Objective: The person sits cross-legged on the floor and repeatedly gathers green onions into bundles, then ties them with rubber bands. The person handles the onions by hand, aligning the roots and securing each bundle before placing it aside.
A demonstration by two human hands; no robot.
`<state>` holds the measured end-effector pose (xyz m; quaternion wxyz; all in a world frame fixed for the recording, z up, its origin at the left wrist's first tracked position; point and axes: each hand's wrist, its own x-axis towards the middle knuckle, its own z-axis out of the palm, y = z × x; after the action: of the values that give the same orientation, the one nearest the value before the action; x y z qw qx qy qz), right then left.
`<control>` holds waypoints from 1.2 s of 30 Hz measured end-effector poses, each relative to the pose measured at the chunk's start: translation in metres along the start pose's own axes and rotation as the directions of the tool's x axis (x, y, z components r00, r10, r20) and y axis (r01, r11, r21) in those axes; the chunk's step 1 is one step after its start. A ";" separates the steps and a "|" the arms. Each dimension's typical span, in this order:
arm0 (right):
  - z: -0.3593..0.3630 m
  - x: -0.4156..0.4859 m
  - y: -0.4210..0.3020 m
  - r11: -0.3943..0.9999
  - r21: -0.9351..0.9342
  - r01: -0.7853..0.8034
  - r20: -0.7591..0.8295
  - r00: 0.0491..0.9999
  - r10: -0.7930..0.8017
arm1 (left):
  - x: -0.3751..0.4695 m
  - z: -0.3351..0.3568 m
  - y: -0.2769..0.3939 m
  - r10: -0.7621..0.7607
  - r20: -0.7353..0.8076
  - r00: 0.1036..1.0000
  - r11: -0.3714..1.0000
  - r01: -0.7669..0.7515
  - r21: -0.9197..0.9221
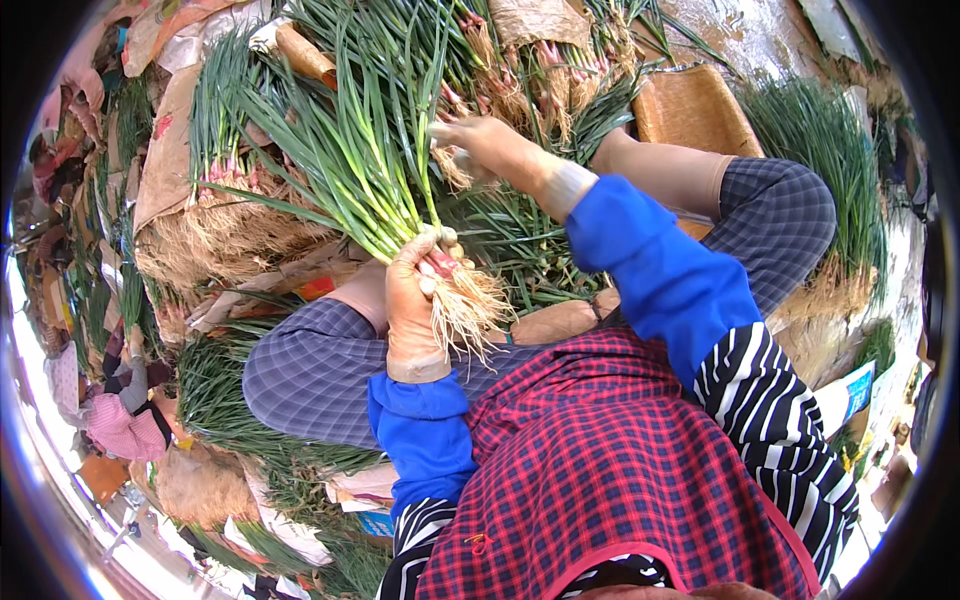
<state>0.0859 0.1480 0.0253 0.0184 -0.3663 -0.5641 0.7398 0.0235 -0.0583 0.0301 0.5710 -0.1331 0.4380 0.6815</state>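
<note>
My left hand [413, 304] grips a bunch of green garlic [367, 187] just above its reddish bulbs. The pale, stringy roots [469, 307] hang toward my lap, and the long leaves fan away from me. To the right of those leaves is my right hand [491, 146], blurred, its fingers pointing left. Whether it holds anything is not clear. Loose green leaves and trimmings [517, 232] lie on the ground between my crossed legs, below that hand.
Root-heavy garlic bundles [225, 232] are stacked at the left, with more bundles [555, 75] ahead. A brown sheet [694, 109] lies by my right shin. Leafy piles [817, 165] stand at the right. Another person [127, 420] sits at the far left.
</note>
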 end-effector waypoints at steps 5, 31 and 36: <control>-0.003 0.083 -0.018 0.376 -0.927 -0.004 -0.138 0.934 -0.330 | -0.017 0.015 0.022 0.141 0.119 0.983 0.990 -0.139 -0.019; -0.008 -0.036 0.020 0.978 -0.208 -0.026 -0.016 1.000 0.023 | -0.006 0.018 0.025 0.088 0.126 0.988 0.969 -0.056 -0.241; 0.016 -0.082 0.028 0.846 -0.453 0.281 0.180 0.958 -0.222 | 0.021 0.009 0.017 0.063 0.011 0.998 0.988 -0.061 -0.144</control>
<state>0.1475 0.0885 0.0458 -0.0088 -0.2372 -0.7708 0.5912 0.0047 -0.0370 0.0288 0.5418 -0.1548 0.3875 0.7296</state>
